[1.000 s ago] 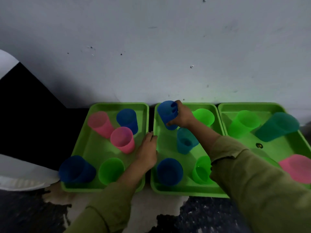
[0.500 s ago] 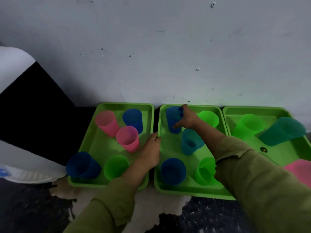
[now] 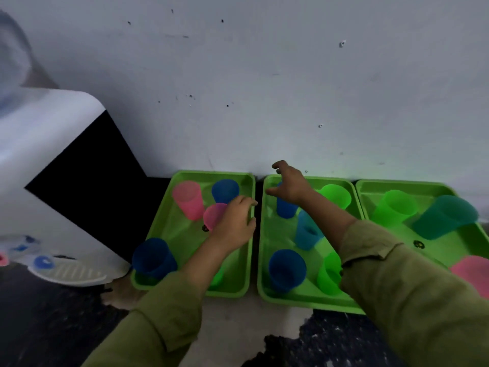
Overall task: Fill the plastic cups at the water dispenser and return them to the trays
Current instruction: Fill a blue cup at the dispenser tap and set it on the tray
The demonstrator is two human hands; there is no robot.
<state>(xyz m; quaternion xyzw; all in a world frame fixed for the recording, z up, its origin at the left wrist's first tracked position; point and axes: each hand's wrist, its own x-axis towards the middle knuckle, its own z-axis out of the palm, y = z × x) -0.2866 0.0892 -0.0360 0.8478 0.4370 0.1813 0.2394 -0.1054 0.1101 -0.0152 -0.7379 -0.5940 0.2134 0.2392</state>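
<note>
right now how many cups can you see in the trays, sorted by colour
pink cups: 3
blue cups: 4
green cups: 4, one mostly hidden
light blue cup: 1
teal cup: 1
total: 13
</note>
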